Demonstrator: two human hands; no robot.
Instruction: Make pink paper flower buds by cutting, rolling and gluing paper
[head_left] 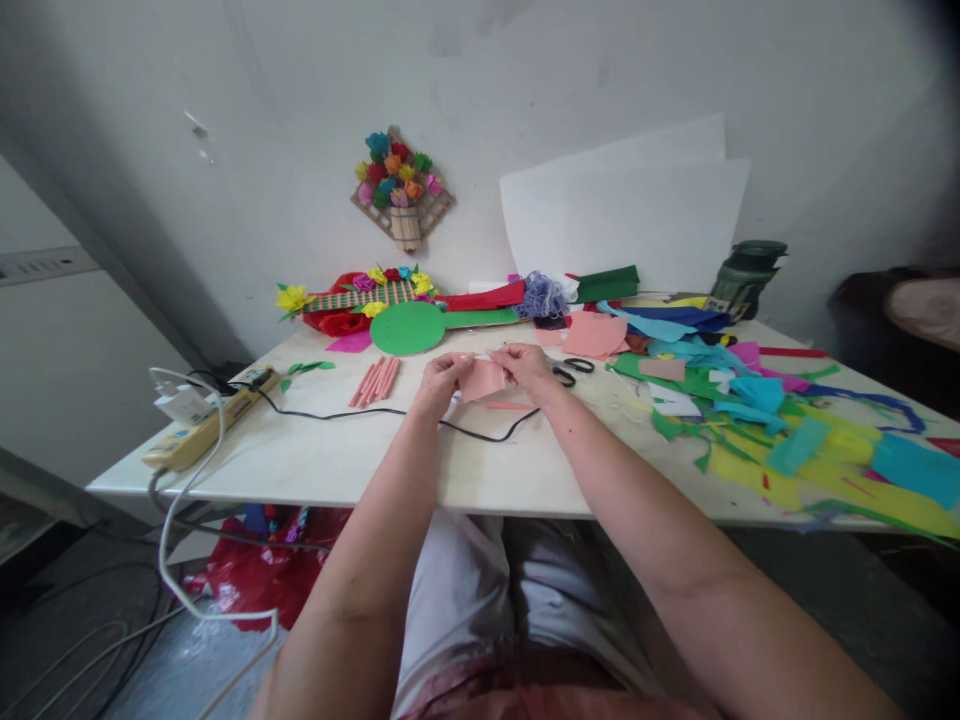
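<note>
A: What do the hands hold?

B: Both hands are closed on one small pink paper (482, 380). The left hand (439, 377) pinches its left edge, the right hand (529, 366) pinches the upper right edge. The paper hangs just above the surface (337, 450), in the middle, a little to the far side.

A: How will this paper handle, do you think?

B: I judge it very light and soft, like crepe or tissue. It bends between the fingers and it can tear or crease easily. It is not slippery, but air can move it. The best hold is at the edges, with fingertips only, one hand on each side, as now.

A: What lies around it?

B: A black cable (390, 413) runs on the surface just under the hands. To the left are pink rolled sticks (375, 381). Just right of the right hand are scissors (570, 371). Further right is a big heap of coloured paper scraps (757, 420). On the far side lie a green disc (409, 328) and paper flowers (352, 295). At the near left edge is a power strip (199, 425)
</note>
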